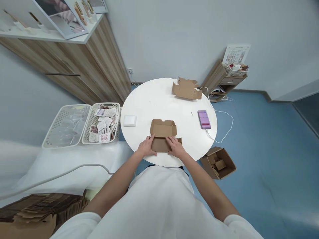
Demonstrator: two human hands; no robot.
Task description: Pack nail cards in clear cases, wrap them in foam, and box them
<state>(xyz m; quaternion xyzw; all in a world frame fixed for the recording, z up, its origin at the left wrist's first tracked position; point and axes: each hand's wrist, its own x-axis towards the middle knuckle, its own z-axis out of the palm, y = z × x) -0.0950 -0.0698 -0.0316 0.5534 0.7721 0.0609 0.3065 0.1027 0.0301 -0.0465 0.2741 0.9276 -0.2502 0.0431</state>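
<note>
Head view, Trainee: Where is the workpiece, taking the table centre as the dial?

Instructor: The brown carton (163, 128) lies at 6 o'clock on the white table (144, 99), lid panel opened toward 12. A second carton blank (186, 91), partly unfolded, lies at 1 o'clock.

Trainee: State of the hands?

Instructor: The left hand (147, 146) holds the carton's left side, thumb at the near corner, fingers by the lid crease. The right hand (176, 146) holds the right portion, thumb at the near edge, fingers reaching over the panel. Grip force cannot be told.

Trainee: Recommended handling?

Instructor: Brace both sides evenly. Square the corners before applying pressure. Press along the creases, not across panel centres; uneven force could skew the walls. Check the side flap at the right; caught outside its wall, it would probably spoil the fit.

Trainee: Any markings?

Instructor: None legible on the carton. The white packet (130, 120) at 9 o'clock shows no lettering. Printed cards fill the basket (86, 135) beyond 9 o'clock; their text is too small to read reliably. The phone (204, 120) at 3 o'clock has a pixelated screen. The wall chart (236, 54) toward 2 o'clock is likewise unreadable.
</note>
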